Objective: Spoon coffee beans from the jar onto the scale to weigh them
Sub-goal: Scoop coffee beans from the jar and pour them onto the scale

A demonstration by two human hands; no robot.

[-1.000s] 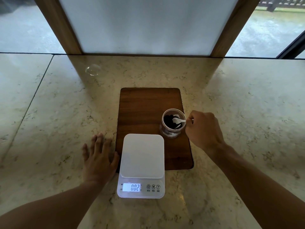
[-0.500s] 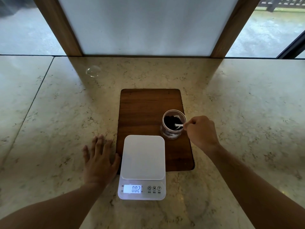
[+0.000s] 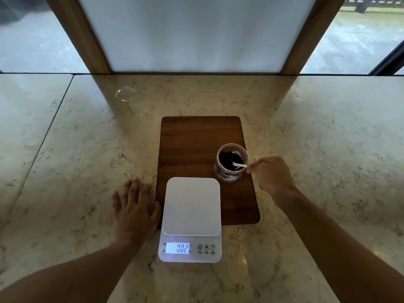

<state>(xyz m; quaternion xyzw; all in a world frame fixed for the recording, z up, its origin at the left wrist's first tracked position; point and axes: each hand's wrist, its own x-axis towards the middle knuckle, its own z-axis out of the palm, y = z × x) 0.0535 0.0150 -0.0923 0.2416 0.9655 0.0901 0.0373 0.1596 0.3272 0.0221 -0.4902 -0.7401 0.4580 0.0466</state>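
A clear jar of dark coffee beans stands open on the right side of a wooden board. My right hand is just right of the jar, pinching the handle of a small white spoon whose bowl is down among the beans. The white scale lies at the board's near edge, its platform bare and its lit display reading 0.02. My left hand rests flat on the counter, fingers spread, beside the scale's left side.
The marble counter stretches wide on both sides, with a seam at the left. A small clear round object lies at the far left of the counter. A wood-framed white panel and windows close off the back edge.
The spoon has sunk deeper into the beans and my right hand has shifted slightly down and right beside the jar. My left hand and the scale reading are unchanged.
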